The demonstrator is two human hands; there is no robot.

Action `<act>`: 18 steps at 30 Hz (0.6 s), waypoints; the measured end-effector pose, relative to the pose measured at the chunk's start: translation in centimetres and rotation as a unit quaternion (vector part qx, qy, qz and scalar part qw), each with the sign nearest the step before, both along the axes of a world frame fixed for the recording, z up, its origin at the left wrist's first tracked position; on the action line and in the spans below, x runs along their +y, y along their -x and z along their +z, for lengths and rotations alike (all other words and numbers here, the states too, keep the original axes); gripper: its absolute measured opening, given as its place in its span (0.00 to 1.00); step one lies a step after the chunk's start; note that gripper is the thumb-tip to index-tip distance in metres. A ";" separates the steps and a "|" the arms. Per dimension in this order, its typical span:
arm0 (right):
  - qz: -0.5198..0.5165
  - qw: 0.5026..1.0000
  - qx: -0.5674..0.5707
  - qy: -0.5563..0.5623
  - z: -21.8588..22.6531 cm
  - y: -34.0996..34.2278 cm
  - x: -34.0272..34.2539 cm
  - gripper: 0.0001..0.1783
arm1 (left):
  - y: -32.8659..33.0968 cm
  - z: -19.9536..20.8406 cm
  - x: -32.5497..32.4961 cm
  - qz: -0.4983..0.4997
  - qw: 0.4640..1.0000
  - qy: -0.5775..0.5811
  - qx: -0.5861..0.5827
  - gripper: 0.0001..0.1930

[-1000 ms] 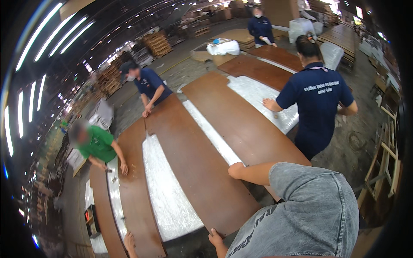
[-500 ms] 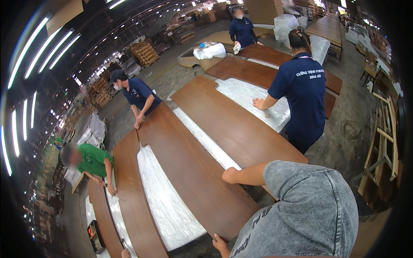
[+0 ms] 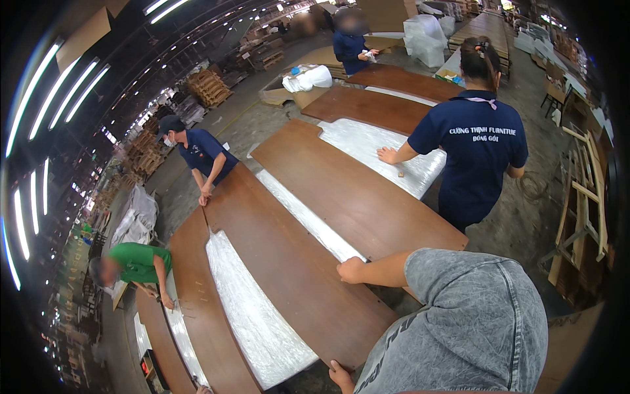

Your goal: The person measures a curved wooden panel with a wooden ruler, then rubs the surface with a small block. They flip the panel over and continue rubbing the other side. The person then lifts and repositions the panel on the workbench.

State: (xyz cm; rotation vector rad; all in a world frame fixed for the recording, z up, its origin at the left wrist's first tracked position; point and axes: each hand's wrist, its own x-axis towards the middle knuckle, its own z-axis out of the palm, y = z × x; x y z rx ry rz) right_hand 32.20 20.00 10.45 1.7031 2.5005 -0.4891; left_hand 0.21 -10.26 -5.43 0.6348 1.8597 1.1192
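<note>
From my remote feed the hall is evenly lit by long ceiling tube lights, which smear into bright curved streaks along the left rim. I see mild glare on the white foam sheets and a soft sheen on the brown boards. Shadows are faint. Fisheye bending is strong (corners go black), and far aisles lose detail.

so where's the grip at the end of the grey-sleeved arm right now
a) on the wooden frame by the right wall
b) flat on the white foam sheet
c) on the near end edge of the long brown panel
c, the grip is closed over the end edge of the brown panel; the white foam sheet lies off to its side, untouched by it.
</note>
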 end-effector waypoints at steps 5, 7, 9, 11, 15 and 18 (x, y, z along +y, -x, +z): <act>0.036 0.997 -0.068 0.011 0.4 -0.1 0.3 0.09 | 0.4 -0.8 0.0 -0.015 1.000 -0.002 -0.024 0.30; 0.032 0.998 -0.027 -0.042 -0.2 0.1 0.0 0.09 | 0.4 -0.7 0.0 0.006 0.999 0.021 -0.037 0.30; -0.035 0.998 0.017 -0.043 -0.7 0.1 -0.1 0.08 | 0.3 -0.6 -0.1 0.015 0.998 0.029 -0.053 0.31; -0.047 0.999 -0.001 -0.008 -1.0 0.1 0.2 0.08 | 0.3 -0.7 -0.1 0.011 0.997 0.023 -0.068 0.32; 0.026 0.996 -0.076 0.049 -1.2 0.1 0.6 0.10 | 0.7 -1.2 0.0 0.001 0.999 0.027 -0.047 0.32; -0.008 1.000 -0.003 -0.026 -1.3 -0.1 0.3 0.09 | 0.2 -0.3 0.3 -0.017 1.000 0.012 -0.023 0.32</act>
